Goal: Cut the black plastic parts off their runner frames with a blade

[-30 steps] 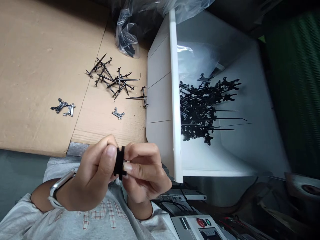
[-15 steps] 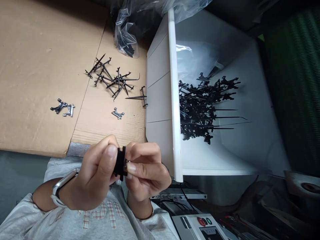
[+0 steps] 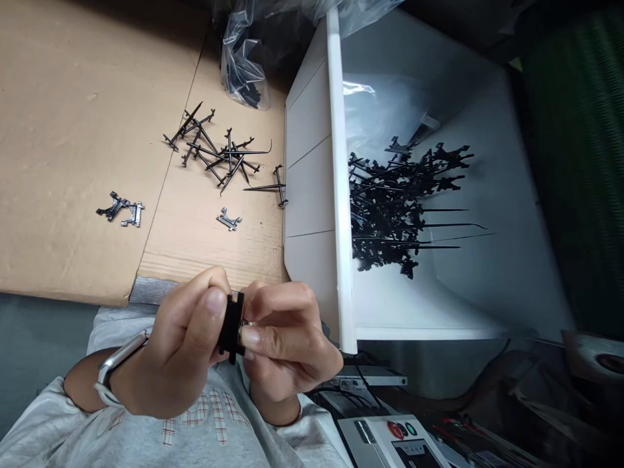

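Observation:
Both hands meet close to my chest, below the cardboard's near edge. My left hand (image 3: 180, 344), with a watch on its wrist, pinches a small black plastic part (image 3: 231, 327) between thumb and fingers. My right hand (image 3: 283, 341) pinches the same part from the other side, fingers curled. Something small and pale shows between my right fingertips and the part; I cannot make it out.
A cardboard sheet (image 3: 73, 130) holds a scatter of thin black sprue pieces (image 3: 219, 156), a silvery clip (image 3: 229, 220) and a pair of clips (image 3: 121, 209). A white bin (image 3: 336, 195) at right holds several black parts (image 3: 400, 208). A clear plastic bag (image 3: 248, 58) lies behind. A control box (image 3: 394, 442) sits at lower right.
The hands have stayed together on the black part, shifting only slightly; the fingers have worked a little around it. The view has moved a touch.

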### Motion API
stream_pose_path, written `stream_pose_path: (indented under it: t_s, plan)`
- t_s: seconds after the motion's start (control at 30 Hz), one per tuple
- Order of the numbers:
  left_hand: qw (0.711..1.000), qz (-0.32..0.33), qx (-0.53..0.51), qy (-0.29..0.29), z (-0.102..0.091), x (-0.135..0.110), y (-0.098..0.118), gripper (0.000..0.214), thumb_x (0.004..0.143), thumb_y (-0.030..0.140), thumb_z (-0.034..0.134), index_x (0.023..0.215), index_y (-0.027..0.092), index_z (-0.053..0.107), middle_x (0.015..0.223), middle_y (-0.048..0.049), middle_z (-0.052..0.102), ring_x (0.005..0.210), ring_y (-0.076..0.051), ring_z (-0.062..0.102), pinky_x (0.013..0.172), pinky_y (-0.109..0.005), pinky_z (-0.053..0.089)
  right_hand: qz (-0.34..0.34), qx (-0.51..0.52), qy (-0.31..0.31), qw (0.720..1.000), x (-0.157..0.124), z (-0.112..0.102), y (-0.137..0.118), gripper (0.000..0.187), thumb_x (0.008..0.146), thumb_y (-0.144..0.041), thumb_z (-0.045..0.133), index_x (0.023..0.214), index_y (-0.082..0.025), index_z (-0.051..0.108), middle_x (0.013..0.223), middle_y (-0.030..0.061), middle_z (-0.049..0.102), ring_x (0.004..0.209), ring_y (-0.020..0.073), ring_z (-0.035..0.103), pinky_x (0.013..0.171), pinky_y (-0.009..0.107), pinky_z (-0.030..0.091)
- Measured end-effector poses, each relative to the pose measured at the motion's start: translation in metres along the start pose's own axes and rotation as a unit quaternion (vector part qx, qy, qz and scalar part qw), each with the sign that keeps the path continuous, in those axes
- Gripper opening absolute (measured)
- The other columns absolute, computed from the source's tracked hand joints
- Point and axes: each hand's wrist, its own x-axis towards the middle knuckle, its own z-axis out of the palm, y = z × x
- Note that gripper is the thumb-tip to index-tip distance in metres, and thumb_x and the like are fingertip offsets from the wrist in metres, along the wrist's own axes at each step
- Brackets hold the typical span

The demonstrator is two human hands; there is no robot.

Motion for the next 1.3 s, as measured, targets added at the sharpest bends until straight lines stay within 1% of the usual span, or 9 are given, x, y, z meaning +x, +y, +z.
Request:
stream_pose_path:
  t_s: [0.2,0.4,0.6,0.7,0.8,0.9,1.03,1.2,1.3]
  plan:
    - [1.0,0.011,0.01,-0.009,-0.0012,0.0003,-0.0015,0.033,0.104,0.036,0.037,0.075,0.021,0.044,0.059,0.0042,0.041,0.053,-0.01,0.036,0.05,-0.024,0.03,0.004,0.006,-0.004,1.0,0.0008,0.0002,-0.0001,0.012,0.086,-0.007,0.055,0.087,-0.014,0.065,0.086,0.0019,0.051,0.055,0.0075,0.053,0.042,0.023,0.048]
    - [1.0,0.011,0.014,0.004,0.0002,-0.0003,-0.0022,0.034,0.103,0.038,0.038,0.074,0.021,0.043,0.057,0.0042,0.04,0.052,-0.011,0.034,0.049,-0.025,0.029,0.003,0.005,-0.013,1.0,0.0026,-0.0002,0.0017,0.012,0.081,-0.005,0.058,0.085,-0.015,0.062,0.086,0.0008,0.05,0.054,0.006,0.051,0.038,0.02,0.046]
    - [0.999,0.015,0.026,0.017,0.001,-0.0009,-0.0031,0.035,0.103,0.039,0.038,0.073,0.021,0.043,0.057,0.004,0.041,0.051,-0.011,0.035,0.049,-0.025,0.029,-0.006,-0.007,-0.014,1.0,0.0008,-0.0007,0.0036,0.009,0.084,-0.01,0.058,0.087,-0.018,0.062,0.084,0.0014,0.049,0.054,0.0081,0.053,0.036,0.022,0.046]
    - [0.999,0.018,0.029,0.023,0.0008,-0.0015,-0.0045,0.036,0.103,0.04,0.038,0.073,0.021,0.043,0.058,0.0036,0.042,0.052,-0.011,0.035,0.05,-0.026,0.03,0.004,0.004,-0.01,1.0,-0.0002,-0.0002,0.0021,0.013,0.082,-0.005,0.057,0.087,-0.016,0.063,0.085,0.0024,0.05,0.056,0.0081,0.053,0.038,0.021,0.046]
    - [0.999,0.028,0.028,0.02,0.0007,-0.0018,-0.0058,0.035,0.103,0.038,0.037,0.073,0.021,0.043,0.059,0.0035,0.042,0.052,-0.011,0.035,0.05,-0.027,0.03,0.013,-0.009,-0.001,1.0,-0.0014,0.0001,0.0005,0.016,0.079,-0.003,0.058,0.087,-0.017,0.063,0.085,0.0018,0.051,0.057,0.0088,0.055,0.039,0.022,0.047]
    - [0.999,0.042,0.03,0.01,0.0014,-0.0016,-0.0062,0.034,0.104,0.036,0.036,0.074,0.021,0.042,0.06,0.0038,0.041,0.053,-0.011,0.035,0.051,-0.027,0.03,0.009,-0.01,-0.001,1.0,-0.0022,-0.0004,0.0003,0.011,0.084,-0.009,0.057,0.089,-0.017,0.064,0.085,0.002,0.051,0.058,0.0098,0.056,0.041,0.024,0.049]
    - [0.998,0.051,0.027,0.008,0.0031,-0.0012,-0.0069,0.033,0.104,0.036,0.036,0.075,0.022,0.041,0.059,0.0044,0.039,0.053,-0.011,0.035,0.051,-0.026,0.029,0.004,0.004,-0.015,1.0,-0.0029,-0.0016,0.0002,0.006,0.088,-0.015,0.058,0.09,-0.016,0.063,0.086,0.0022,0.05,0.056,0.0079,0.053,0.038,0.022,0.045]
    - [0.995,0.069,0.06,0.027,0.0037,-0.0016,-0.0097,0.032,0.103,0.036,0.038,0.075,0.022,0.04,0.056,0.0054,0.034,0.05,-0.01,0.032,0.05,-0.027,0.027,0.019,-0.032,-0.002,0.999,-0.0033,-0.0013,-0.0021,0.008,0.086,-0.012,0.058,0.09,-0.018,0.062,0.084,0.0015,0.051,0.06,0.0109,0.058,0.041,0.024,0.05]
    - [0.995,0.081,0.062,0.012,0.0041,-0.0014,-0.0096,0.031,0.103,0.037,0.039,0.076,0.022,0.039,0.055,0.006,0.033,0.049,-0.01,0.029,0.05,-0.027,0.025,0.001,-0.03,0.004,1.0,-0.0033,-0.0005,-0.0016,0.008,0.088,-0.013,0.055,0.088,-0.018,0.061,0.083,0.0015,0.05,0.055,0.0101,0.055,0.038,0.025,0.048]
